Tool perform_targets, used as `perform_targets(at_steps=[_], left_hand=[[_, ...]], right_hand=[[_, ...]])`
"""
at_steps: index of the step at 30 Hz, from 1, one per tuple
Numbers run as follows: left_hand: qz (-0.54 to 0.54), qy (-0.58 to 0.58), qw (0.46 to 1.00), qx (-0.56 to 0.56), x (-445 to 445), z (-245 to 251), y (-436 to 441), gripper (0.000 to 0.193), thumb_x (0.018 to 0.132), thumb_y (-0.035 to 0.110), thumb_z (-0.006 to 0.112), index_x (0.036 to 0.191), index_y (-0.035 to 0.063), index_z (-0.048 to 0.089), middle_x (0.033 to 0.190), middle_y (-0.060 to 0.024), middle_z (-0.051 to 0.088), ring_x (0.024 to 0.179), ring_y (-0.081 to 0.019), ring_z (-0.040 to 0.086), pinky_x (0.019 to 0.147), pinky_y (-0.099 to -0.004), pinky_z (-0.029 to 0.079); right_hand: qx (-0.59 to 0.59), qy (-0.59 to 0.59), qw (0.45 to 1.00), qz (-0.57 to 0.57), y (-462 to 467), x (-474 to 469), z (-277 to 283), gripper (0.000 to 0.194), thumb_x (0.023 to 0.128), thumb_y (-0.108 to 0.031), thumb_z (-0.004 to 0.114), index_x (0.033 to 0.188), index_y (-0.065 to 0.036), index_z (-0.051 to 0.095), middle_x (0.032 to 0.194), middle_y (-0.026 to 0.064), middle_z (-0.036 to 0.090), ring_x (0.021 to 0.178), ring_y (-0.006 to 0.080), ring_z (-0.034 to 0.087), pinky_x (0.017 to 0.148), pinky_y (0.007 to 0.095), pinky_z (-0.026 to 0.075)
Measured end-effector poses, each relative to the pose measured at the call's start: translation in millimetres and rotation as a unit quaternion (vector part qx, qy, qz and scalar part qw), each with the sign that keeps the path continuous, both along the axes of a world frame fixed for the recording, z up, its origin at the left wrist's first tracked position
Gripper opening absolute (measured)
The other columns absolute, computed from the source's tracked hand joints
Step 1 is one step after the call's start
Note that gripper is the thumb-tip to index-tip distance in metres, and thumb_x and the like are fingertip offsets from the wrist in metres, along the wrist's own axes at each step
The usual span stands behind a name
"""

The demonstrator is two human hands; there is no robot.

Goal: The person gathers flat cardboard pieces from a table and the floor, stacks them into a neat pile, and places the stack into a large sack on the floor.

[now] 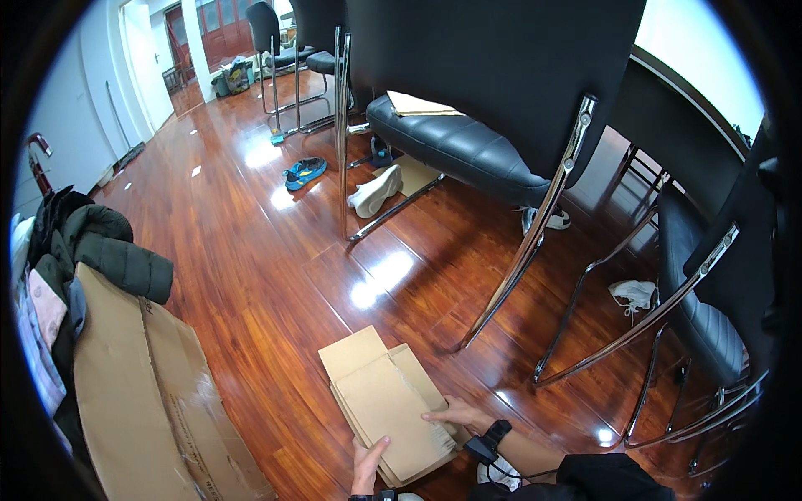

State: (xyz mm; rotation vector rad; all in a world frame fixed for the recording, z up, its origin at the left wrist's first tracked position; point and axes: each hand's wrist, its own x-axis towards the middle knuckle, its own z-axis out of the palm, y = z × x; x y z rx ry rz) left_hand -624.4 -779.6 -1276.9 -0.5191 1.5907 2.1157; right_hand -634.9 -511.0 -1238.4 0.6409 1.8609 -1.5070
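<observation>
Several flattened pieces of brown cardboard [395,407] form a loose stack low in the middle of the view, above the wooden floor. My left hand [368,460] grips the stack's lower left edge, its thumb on the top sheet. My right hand [460,414] holds the right side, with thumb or finger over the top sheet near a torn, ridged edge; the fingers beneath are hidden. A black strap device [489,441] with a cable sits on my right wrist.
Black padded chairs [463,147] with chrome legs stand ahead and right. A large flattened carton [138,388] and a dark green padded jacket [122,250] lie left. Loose shoes lie on the floor, among them a white shoe [376,191], a blue shoe [305,173] and a white sneaker [634,293].
</observation>
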Motion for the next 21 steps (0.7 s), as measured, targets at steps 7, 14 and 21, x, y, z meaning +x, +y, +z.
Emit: perform_targets(at_steps=[7, 14, 21], left_hand=[[-0.024, 0.041, 0.999, -0.023, 0, 16, -2, 0.067, 0.078, 0.004, 0.074, 0.132, -0.0056, 0.035, 0.122, -0.0171, 0.055, 0.110, -0.0246, 0.056, 0.094, -0.0356, 0.047], [-0.052, 0.032, 0.998, 0.016, -20, 25, -4, 0.060, 0.078, 0.003, 0.073, 0.128, -0.0061, 0.041, 0.118, -0.0149, 0.059, 0.105, -0.0229, 0.059, 0.094, -0.0344, 0.047], [-0.017, -0.015, 0.997, 0.068, -16, 45, -12, 0.069, 0.074, -0.002, 0.076, 0.132, -0.0022, 0.039, 0.122, -0.0152, 0.055, 0.110, -0.0229, 0.057, 0.094, -0.0355, 0.048]], right_hand=[[-0.073, 0.110, 0.991, -0.024, -12, 3, -4, 0.079, 0.072, -0.044, 0.080, 0.128, 0.003, 0.051, 0.121, 0.0168, 0.060, 0.112, 0.0245, 0.057, 0.099, 0.0355, 0.043], [-0.144, 0.077, 0.983, -0.085, -16, 3, 45, 0.065, 0.077, -0.030, 0.080, 0.125, 0.004, 0.052, 0.115, 0.0131, 0.064, 0.106, 0.0191, 0.060, 0.090, 0.0330, 0.048], [-0.043, 0.049, 0.988, -0.139, -22, 15, 27, 0.086, 0.068, -0.033, 0.087, 0.130, 0.004, 0.040, 0.122, 0.0173, 0.057, 0.112, 0.0232, 0.056, 0.095, 0.0353, 0.046]])
